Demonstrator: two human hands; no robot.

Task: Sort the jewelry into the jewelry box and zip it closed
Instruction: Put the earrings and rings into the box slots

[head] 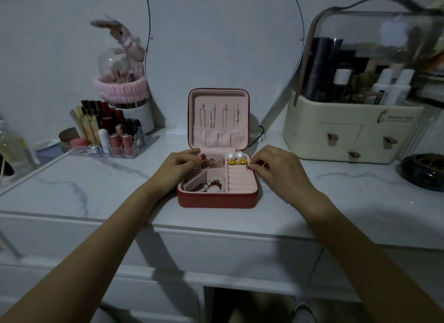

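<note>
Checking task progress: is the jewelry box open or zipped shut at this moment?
Open. The jewelry box has its lid standing upright, and the pearl earrings and beaded bracelet show in its compartments.

Person, two bare forearms, no sleeves visible. Left hand [179,165]: red polish on the visible nails. Right hand [276,166]: one thin ring on a finger; its nails cannot be made out.

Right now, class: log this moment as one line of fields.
box: jewelry box open, unzipped | left hand: fingers in rear-left compartment | right hand: pinching something small at right rim | stowed: beaded bracelet, pearl earrings
</note>
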